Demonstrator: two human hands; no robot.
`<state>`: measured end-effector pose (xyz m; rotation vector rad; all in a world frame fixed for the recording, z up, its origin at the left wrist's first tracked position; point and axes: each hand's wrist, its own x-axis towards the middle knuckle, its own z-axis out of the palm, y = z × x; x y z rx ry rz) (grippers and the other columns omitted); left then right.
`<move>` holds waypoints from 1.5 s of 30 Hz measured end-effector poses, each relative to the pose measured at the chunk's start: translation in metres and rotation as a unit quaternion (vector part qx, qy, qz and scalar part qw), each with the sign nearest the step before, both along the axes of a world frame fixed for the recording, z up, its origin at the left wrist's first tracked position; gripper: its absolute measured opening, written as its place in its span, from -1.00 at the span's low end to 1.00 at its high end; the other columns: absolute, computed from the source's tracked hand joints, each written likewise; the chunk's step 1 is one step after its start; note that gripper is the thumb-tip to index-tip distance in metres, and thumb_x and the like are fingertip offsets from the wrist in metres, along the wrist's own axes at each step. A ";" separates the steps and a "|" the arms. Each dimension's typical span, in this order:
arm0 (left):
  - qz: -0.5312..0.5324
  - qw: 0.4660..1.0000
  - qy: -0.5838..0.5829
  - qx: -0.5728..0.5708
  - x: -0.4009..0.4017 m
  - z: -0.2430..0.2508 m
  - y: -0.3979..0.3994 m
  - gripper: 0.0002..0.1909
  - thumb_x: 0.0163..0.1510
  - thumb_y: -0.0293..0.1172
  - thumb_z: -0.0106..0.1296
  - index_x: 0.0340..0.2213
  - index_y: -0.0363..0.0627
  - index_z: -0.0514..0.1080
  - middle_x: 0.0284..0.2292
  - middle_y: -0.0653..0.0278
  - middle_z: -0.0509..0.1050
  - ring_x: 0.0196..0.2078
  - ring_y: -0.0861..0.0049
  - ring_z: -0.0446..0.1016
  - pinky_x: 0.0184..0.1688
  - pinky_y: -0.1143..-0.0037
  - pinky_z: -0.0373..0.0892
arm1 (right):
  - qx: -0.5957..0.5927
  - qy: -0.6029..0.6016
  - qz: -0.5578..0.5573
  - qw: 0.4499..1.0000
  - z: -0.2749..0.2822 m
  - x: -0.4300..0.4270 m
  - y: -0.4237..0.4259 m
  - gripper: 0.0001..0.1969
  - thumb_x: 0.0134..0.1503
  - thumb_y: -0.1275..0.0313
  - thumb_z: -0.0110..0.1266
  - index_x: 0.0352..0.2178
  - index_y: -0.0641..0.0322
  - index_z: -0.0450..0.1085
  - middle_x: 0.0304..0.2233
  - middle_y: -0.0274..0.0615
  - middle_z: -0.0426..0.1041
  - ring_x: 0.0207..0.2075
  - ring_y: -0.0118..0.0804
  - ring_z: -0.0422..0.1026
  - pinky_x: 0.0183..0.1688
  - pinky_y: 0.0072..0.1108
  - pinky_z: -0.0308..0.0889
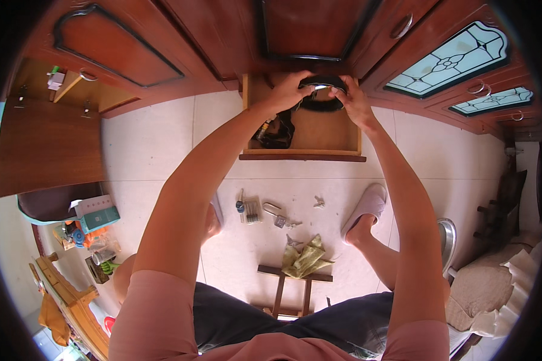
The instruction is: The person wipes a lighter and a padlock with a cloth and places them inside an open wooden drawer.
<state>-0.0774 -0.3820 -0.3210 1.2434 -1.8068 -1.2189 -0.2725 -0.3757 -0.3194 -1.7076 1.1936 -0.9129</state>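
Observation:
Both my hands are over the back of an open wooden drawer (325, 133). My left hand (293, 91) grips the left side of a black looped band (323, 106), perhaps a belt; a shiny metallic part shows in its middle. On the band's right side, my right hand (355, 101) holds it with thumb and fingers. A black strap-like bundle (278, 133) lies in the drawer's left part, next to a small yellowish tube-shaped item (264, 128). The drawer's back left corner is partly hidden by my left hand and forearm.
Between my slippered feet, a padlock (279, 220), keys (319, 202) and a clear pack of small items (252, 210) lie on the tiles. A greenish cloth (305, 257) drapes over a wooden frame (293, 276). A teal box (100, 219) is at left; red-brown cabinets (212, 45) stand ahead.

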 end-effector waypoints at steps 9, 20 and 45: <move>-0.208 0.892 -0.327 -0.233 -0.015 -0.088 0.036 -0.56 -0.20 -0.64 -0.08 -0.19 -0.09 0.21 -0.25 0.06 0.31 -0.20 0.23 0.31 -0.22 0.38 0.29 | -0.212 0.506 0.237 0.801 -0.063 -0.029 0.030 -0.61 -0.12 0.57 -0.11 -0.18 -0.03 0.24 -0.37 -0.30 0.37 -0.21 -0.25 0.27 -0.21 -0.53 0.27; -0.026 0.938 -0.273 -0.211 0.003 -0.061 0.021 -0.62 -0.20 -0.58 -0.01 -0.23 -0.11 0.33 -0.16 0.15 0.30 -0.07 0.26 0.21 -0.07 0.40 0.22 | 0.009 0.510 0.236 0.827 -0.042 -0.004 0.027 -0.69 -0.08 0.41 -0.04 -0.22 -0.04 0.28 -0.26 -0.18 0.36 -0.24 -0.15 0.34 -0.21 -0.44 0.29; -0.102 0.901 -0.404 -0.125 0.004 -0.076 0.035 -0.55 -0.21 -0.38 0.11 -0.18 0.02 0.33 -0.12 0.36 0.30 -0.03 0.50 0.21 0.04 0.28 -0.01 | -0.178 0.545 0.244 0.782 -0.098 -0.028 0.021 -0.83 -0.05 0.42 -0.10 -0.46 0.14 0.44 -0.40 -0.17 0.43 -0.31 -0.19 0.41 -0.28 -0.50 0.33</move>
